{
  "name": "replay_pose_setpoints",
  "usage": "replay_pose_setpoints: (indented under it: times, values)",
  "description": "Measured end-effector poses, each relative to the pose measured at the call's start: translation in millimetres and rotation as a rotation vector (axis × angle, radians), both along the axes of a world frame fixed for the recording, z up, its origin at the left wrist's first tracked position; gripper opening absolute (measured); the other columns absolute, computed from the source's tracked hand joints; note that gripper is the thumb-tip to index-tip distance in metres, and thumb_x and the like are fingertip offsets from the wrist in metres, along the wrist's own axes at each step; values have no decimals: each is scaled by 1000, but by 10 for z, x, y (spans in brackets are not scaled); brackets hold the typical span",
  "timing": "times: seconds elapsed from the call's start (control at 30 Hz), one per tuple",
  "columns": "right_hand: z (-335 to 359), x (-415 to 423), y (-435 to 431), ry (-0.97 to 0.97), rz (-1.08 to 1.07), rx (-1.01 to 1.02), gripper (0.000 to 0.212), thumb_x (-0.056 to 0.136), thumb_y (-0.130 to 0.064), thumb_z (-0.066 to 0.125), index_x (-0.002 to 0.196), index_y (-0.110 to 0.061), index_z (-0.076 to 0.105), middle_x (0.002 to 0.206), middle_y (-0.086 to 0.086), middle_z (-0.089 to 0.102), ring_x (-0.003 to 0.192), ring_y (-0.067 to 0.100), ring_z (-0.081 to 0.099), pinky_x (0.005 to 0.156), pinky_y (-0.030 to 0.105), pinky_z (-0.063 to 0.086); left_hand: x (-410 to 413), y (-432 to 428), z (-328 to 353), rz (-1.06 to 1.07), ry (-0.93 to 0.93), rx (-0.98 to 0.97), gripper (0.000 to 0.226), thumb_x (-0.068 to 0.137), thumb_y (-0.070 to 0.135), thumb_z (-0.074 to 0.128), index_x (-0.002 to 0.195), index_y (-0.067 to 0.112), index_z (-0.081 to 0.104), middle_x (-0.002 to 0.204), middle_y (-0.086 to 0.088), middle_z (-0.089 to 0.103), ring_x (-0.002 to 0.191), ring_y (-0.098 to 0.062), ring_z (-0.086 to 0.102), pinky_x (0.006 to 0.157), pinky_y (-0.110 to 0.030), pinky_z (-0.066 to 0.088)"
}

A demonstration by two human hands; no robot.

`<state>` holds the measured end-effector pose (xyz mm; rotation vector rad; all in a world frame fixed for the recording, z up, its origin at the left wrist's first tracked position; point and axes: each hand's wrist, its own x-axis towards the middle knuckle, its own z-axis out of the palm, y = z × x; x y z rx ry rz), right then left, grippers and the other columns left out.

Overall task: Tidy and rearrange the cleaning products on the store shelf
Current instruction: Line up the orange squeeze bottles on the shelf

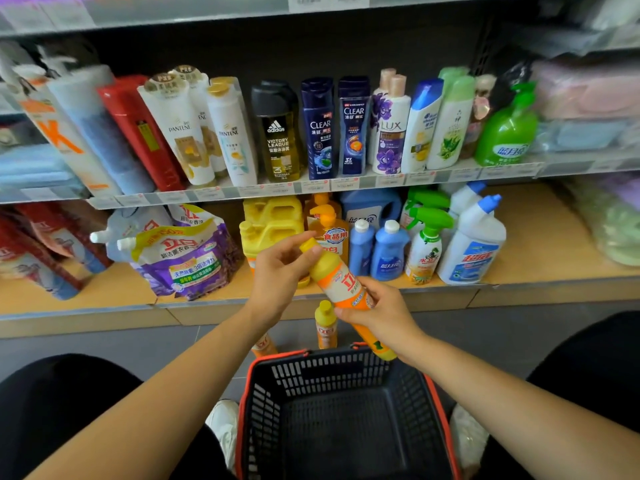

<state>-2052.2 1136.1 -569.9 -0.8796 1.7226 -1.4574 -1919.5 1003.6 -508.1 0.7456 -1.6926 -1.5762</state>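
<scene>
Both hands hold one orange detergent bottle with a yellow cap, tilted in the air in front of the bottom shelf. My left hand grips its neck near the cap. My right hand wraps its lower body. A second small orange bottle stands on the floor just below, and a third shows partly behind my left forearm. The black shopping basket with a red rim sits between my knees and looks empty.
The bottom shelf holds purple refill pouches, yellow jugs, blue bottles, a green-trigger spray and white toilet cleaner bottles. Bare shelf board lies to the right of them. Shampoo bottles fill the shelf above.
</scene>
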Motion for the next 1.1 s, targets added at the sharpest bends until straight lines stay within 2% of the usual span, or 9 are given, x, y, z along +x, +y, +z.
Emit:
replay_pose_setpoints:
  times: [0.07, 0.13, 0.17, 0.27, 0.4, 0.6, 0.83, 0.97, 1.1]
  values:
    - [2, -1, -31, 13, -5, 10, 54, 70, -13, 89, 119, -13, 66, 108, 4, 74, 99, 19, 71, 90, 39, 58, -14, -26, 14, 17, -11, 30, 20, 95, 23, 69, 103, 40, 75, 90, 0, 73, 87, -12, 69, 79, -42, 61]
    - [14, -10, -55, 12, -5, 13, 55, 70, -15, 90, 119, -13, 65, 110, 4, 73, 100, 18, 71, 91, 40, 57, -17, -55, 37, 25, -6, 46, 18, 97, 22, 66, 109, 32, 74, 95, 9, 77, 90, -6, 72, 75, -30, 62]
    - [24, -17, -62, 8, 4, 9, 56, 70, -16, 90, 119, -13, 64, 110, 4, 73, 100, 18, 71, 90, 39, 58, -9, -66, 45, 27, -6, 46, 18, 97, 22, 65, 110, 30, 74, 97, 10, 77, 91, -6, 72, 76, -29, 62]
    - [40, -50, -73, -3, 48, -13, 55, 73, -16, 88, 122, -15, 63, 110, 1, 74, 99, 14, 71, 87, 33, 58, 19, -90, 50, 23, -7, 32, 19, 98, 23, 64, 114, 28, 74, 104, 7, 77, 99, -12, 72, 82, -33, 62]
    - [57, -100, -87, -47, 85, -30, 54, 76, -16, 86, 124, -16, 62, 112, -1, 74, 101, 12, 71, 89, 31, 57, 38, -86, 78, -31, 51, 58, 24, 102, 23, 56, 117, 32, 72, 115, 6, 75, 107, -13, 71, 76, -24, 59]
    - [62, -162, -85, -82, 155, -20, 50, 77, -19, 85, 123, -22, 64, 112, -2, 74, 105, 15, 70, 94, 37, 56, 42, -117, 112, -22, 67, 94, 26, 104, 25, 53, 115, 28, 76, 110, 1, 75, 102, -15, 72, 77, -27, 59]
    - [99, -199, -106, -108, 183, -3, 46, 77, -22, 85, 115, -35, 64, 110, -8, 75, 103, 10, 71, 88, 29, 57, 9, -118, 114, 7, 78, 80, 28, 97, 11, 61, 107, 31, 78, 106, 8, 76, 101, -12, 72, 75, -25, 59]
    - [112, -210, -108, -103, 190, -13, 46, 76, -20, 86, 114, -35, 65, 111, -8, 75, 103, 10, 70, 85, 25, 57, 22, -143, 116, 48, 75, 78, 26, 103, 21, 54, 106, 26, 79, 99, 4, 76, 94, -13, 71, 74, -27, 59]
    - [139, -196, -106, -130, 187, -37, 36, 80, -21, 83, 112, -31, 68, 109, -4, 76, 102, 13, 71, 82, 25, 58, 9, -132, 94, -53, 50, 77, 26, 97, 28, 62, 121, 33, 70, 110, 5, 73, 102, -13, 71, 77, -26, 59]
